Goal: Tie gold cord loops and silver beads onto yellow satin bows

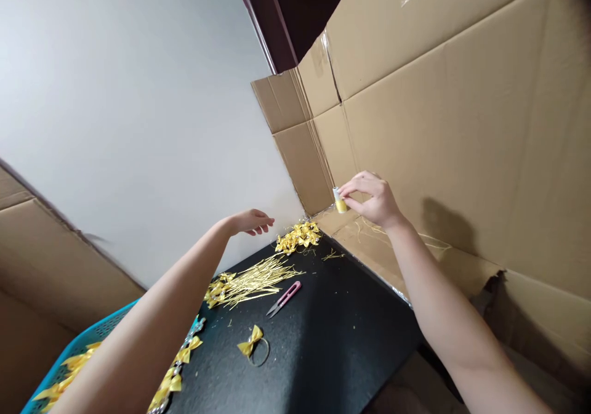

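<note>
Well to the right of your loosely uncurled left hand (252, 221), your right hand (373, 198) pinches a yellow-and-white thread spool (340, 202).

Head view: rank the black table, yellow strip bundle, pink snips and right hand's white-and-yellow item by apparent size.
1. Black table
2. Yellow strip bundle
3. Pink snips
4. White-and-yellow item, in the right hand

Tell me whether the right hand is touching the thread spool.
Touching. The head view shows it: the right hand has its fingers pinched on the side of the thread spool, with no gap visible.
</note>
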Demonstrator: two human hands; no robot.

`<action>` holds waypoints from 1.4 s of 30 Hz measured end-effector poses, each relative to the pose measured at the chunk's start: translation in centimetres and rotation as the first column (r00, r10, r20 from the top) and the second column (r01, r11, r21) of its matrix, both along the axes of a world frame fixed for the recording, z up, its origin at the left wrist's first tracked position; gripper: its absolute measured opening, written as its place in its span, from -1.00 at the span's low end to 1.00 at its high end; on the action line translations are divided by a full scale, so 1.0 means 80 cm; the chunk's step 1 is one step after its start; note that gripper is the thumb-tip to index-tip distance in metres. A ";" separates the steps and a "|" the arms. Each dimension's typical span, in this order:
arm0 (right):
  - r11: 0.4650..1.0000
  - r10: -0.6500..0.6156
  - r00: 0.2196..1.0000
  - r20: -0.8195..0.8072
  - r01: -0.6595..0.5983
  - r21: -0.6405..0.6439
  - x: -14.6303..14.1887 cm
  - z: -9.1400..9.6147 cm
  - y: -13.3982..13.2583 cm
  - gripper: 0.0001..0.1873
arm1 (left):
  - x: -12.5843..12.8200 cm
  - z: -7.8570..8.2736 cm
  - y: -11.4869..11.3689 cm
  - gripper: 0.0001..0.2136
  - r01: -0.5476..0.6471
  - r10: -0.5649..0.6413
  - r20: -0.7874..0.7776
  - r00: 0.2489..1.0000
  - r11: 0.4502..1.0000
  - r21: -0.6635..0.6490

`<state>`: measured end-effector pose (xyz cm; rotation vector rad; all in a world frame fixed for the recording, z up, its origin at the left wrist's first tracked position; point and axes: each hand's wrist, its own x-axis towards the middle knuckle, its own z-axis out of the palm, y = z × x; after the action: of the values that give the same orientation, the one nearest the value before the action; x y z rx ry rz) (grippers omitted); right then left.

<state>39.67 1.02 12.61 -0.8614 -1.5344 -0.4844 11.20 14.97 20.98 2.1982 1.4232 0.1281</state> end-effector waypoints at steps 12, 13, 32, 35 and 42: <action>0.877 -0.051 0.996 0.077 0.081 -0.473 -0.022 -0.029 0.045 -0.90 | 0.127 -0.085 -0.082 -0.63 0.326 -0.339 0.247 0.908 0.941 0.091; 0.858 -0.055 0.996 0.071 0.084 -0.507 -0.022 -0.033 0.049 -0.90 | 0.134 -0.095 -0.081 -0.65 0.318 -0.333 0.274 0.902 0.943 0.100; 0.419 -0.370 0.913 0.170 0.327 -0.847 0.028 -0.106 0.101 -0.91 | 0.146 -0.157 -0.094 -0.70 0.297 -0.263 0.457 0.850 0.955 -0.002; 0.378 -0.348 0.906 0.241 0.371 -0.848 0.025 -0.112 0.103 -0.74 | 0.140 -0.177 -0.128 -0.73 0.392 -0.332 0.459 0.824 0.919 -0.041; 0.339 -0.349 0.876 0.332 0.448 -0.827 0.023 -0.118 0.106 -0.70 | 0.114 -0.207 -0.215 -0.72 0.571 -0.485 0.470 0.738 0.819 -0.052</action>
<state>41.53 9.46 3.15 -2.1425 -1.6317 0.0212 20.36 -2.22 4.45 2.1415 0.5019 0.2499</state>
